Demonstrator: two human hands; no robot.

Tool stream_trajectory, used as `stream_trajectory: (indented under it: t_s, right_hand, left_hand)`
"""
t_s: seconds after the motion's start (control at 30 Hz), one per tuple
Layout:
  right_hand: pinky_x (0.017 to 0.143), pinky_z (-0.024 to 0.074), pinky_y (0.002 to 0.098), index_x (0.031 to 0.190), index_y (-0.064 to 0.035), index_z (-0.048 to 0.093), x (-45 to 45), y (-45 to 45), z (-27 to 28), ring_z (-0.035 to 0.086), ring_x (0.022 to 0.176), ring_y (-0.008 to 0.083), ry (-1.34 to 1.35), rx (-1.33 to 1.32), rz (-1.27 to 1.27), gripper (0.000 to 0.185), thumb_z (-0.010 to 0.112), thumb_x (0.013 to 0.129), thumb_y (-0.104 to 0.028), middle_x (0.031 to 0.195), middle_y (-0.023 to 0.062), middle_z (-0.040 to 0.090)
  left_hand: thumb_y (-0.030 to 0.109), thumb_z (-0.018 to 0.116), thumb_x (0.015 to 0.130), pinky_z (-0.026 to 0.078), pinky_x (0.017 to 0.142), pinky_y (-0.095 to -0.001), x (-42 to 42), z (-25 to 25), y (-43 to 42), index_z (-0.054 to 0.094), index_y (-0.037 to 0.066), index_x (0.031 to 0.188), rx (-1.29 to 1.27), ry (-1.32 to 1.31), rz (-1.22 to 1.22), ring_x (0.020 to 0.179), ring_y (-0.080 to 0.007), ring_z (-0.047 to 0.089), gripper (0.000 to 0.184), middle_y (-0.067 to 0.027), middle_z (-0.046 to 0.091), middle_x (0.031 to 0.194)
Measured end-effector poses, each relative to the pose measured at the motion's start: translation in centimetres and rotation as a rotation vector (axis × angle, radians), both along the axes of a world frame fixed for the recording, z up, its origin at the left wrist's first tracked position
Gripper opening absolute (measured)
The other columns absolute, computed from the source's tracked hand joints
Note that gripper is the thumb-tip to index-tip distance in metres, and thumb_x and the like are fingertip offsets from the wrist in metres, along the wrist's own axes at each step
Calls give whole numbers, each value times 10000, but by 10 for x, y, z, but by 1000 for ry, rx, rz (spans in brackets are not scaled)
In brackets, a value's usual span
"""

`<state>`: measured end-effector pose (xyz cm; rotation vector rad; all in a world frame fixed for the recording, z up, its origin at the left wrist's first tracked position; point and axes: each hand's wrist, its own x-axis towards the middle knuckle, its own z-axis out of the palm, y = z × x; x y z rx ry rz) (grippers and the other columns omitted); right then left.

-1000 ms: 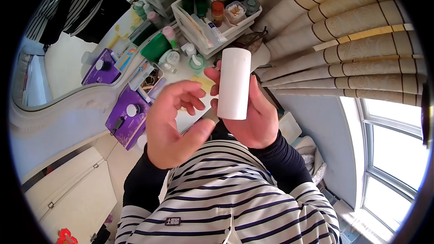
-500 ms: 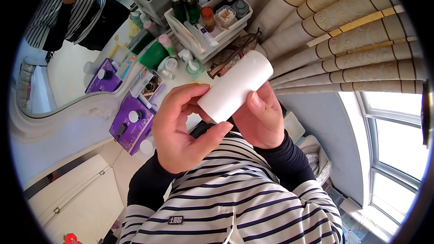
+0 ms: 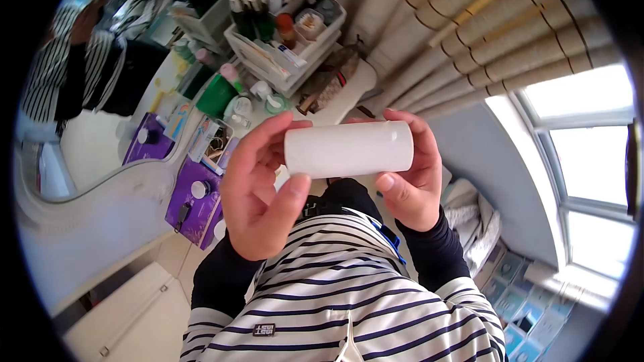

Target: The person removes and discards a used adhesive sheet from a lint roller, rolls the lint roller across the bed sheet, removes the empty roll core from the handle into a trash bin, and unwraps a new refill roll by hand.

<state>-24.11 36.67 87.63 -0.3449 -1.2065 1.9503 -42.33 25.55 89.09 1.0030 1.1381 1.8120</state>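
Note:
A plain white cylinder (image 3: 345, 150) lies nearly level between my two hands in front of my striped top. No label shows on its near side, and I cannot tell what kind of container or roll it is. My left hand (image 3: 255, 191) curls around its left end, thumb at the lower edge and fingers partly hidden behind. At the other end, my right hand (image 3: 419, 188) holds it with fingers behind and the thumb just under the lower edge.
A white vanity holds a tiered organizer (image 3: 288, 70) of bottles, a green container (image 3: 217, 96), a pump bottle (image 3: 274, 102) and a purple box (image 3: 192, 191). A mirror (image 3: 100, 141) stands at left. Curtains (image 3: 469, 33) and a window (image 3: 590, 161) are at right.
The white cylinder has turned from a slant to nearly horizontal. My right hand has moved right and down to its right end, and the view has shifted slightly.

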Motion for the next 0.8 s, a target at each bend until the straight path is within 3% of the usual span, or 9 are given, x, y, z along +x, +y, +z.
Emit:
stream_trajectory:
  t_s: [0.07,0.17,0.3,0.33,0.47,0.57,0.7,0.8]
  right_hand:
    - [1096,485,420,1477,-7,403,2,-28,3,580,1332,296,32,32,-54,721,795,872,20,1450,243,569]
    - [1078,514,425,1458,-14,414,11,-67,2,586,1329,314,11,-25,-140,706,789,864,59,1450,255,569]
    - [1083,493,388,1393,-12,472,35,-111,3,620,1271,240,-33,-106,-284,648,822,851,37,1359,177,633]
    - [1107,466,382,1363,-5,499,41,-119,3,624,1253,212,-71,-42,-331,618,835,845,15,1316,146,650]
    - [1139,438,395,1343,25,510,67,-153,9,600,1284,218,-117,-30,-408,606,841,839,-36,1342,154,633]
    - [1111,434,405,1347,20,521,83,-174,8,602,1264,244,-252,-8,-512,672,861,786,-124,1316,170,634]
    - [1062,484,369,1319,34,544,98,-197,-2,628,1162,198,-223,86,-629,588,845,821,-51,1254,129,623]
    - [953,537,324,1281,38,574,110,-217,-6,645,1095,190,-315,154,-752,575,869,797,-61,1227,135,625]
  left_hand:
    - [21,654,917,388,1145,-393,-3,-4,-11,426,-63,1492,6,-28,-87,1292,-247,561,624,-212,580,1391]
    - [31,655,923,400,1134,-387,2,-6,-25,416,-54,1497,4,-93,-185,1283,-236,564,627,-204,584,1385]
    - [296,720,940,411,1125,-405,15,-6,-37,405,-58,1510,-131,-82,-346,1303,-261,552,741,-188,593,1372]
    - [306,719,944,431,1107,-412,21,-7,-36,408,-59,1504,-120,-93,-355,1264,-264,578,738,-172,612,1337]
    - [292,702,954,456,1089,-409,35,-14,-33,394,-63,1509,-121,-175,-501,1238,-267,597,727,-189,622,1306]
    - [362,790,914,485,1055,-392,54,-9,-34,401,-28,1504,-157,-239,-552,1183,-248,632,808,-182,642,1289]
    - [423,871,842,519,1021,-395,85,-9,-41,361,-18,1524,-224,-331,-683,1178,-257,642,959,-179,645,1275]
    - [395,897,824,547,979,-404,110,-17,-54,352,-17,1530,-310,-294,-858,1170,-261,651,982,-174,650,1259]
